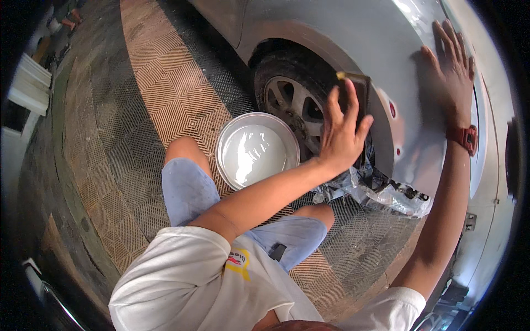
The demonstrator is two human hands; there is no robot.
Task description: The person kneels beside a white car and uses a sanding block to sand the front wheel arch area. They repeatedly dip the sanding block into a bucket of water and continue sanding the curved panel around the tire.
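Observation:
My left hand (343, 128) presses a dark, flat rectangular pad (362, 91) with a yellowish corner against the edge of the wheel arch. Its fingers are partly spread over the pad, and whether this is sandpaper or a block I cannot tell. Grey, dull-painted car bodywork (331, 25) shows lighter and brownish patches along the arch. Higher up on the same panel my right hand (454, 69) lies flat with fingers stretched, holding nothing; a red watch (462, 138) is on that wrist. Beside the pad sits the wheel (292, 99), partly hidden by my left hand.
A round metal basin (219, 151) of whitish liquid stands on the patterned floor tiles (160, 71) between my knees and the wheel. Crumpled clear plastic (386, 197) hangs under the bodywork's lower end. At the far upper left, part of another person's legs (69, 23) shows.

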